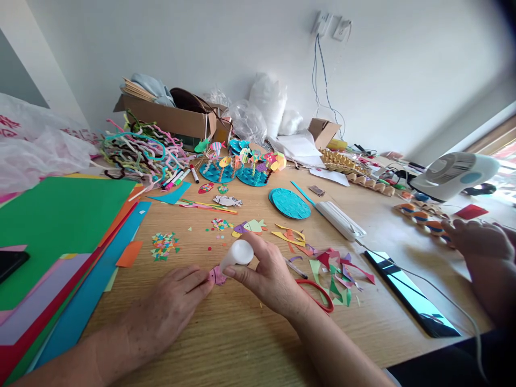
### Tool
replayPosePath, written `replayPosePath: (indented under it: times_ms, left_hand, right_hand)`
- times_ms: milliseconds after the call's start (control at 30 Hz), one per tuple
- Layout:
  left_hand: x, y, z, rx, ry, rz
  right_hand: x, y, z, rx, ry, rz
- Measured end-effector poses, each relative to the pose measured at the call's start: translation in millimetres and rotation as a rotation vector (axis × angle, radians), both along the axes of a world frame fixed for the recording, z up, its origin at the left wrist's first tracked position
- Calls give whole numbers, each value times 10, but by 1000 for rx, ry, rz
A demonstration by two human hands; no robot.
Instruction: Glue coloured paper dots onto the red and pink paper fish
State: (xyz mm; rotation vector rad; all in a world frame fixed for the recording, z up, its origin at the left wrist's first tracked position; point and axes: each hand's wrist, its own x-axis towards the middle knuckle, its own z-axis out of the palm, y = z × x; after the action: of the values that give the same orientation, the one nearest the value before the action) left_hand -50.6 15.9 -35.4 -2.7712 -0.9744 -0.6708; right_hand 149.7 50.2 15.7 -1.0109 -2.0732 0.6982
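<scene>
My right hand [268, 274] is closed round a white bottle [241, 252], tipped with its round base towards me; its lower end is hidden behind my fingers. Just below it, a small pinkish-purple paper fish [217, 275] lies on the wooden table [226, 344]. The fingertips of my left hand [171, 295] are pressed together on the fish's head end. Farther off lie a pale green paper fish [255, 226] and a purple and yellow one [239, 229]. Tiny coloured paper bits form piles, one [164, 245] left and one [221, 224] ahead.
Coloured paper sheets [60, 220] are stacked at left. Paper scraps [334, 274], red-handled scissors [322, 295] and a phone [411, 293] lie right. Blue ovals [290, 203], pipe cleaners [141, 150] and fish decorations [252, 166] are farther back. Another person's hand [479, 239] is at far right, below a fan [455, 174].
</scene>
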Motion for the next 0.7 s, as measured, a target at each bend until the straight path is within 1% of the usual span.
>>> replayPosePath:
  times_ms: [200,433,600,700]
  left_hand:
    - [-16,16,-55,13,-9,4]
    - [-5,10,-22,5,-1,6]
    - [-6,15,-57,-2,-6,17]
    - [-10,14,-53,-4,-11,13]
  right_hand:
    - [-19,7,-38,-2,5,33]
    - [-12,-6,-18,-7,18,23]
    - [-20,-14,-7,-4,-6,57]
    - [-17,-6,-12,1,3,51]
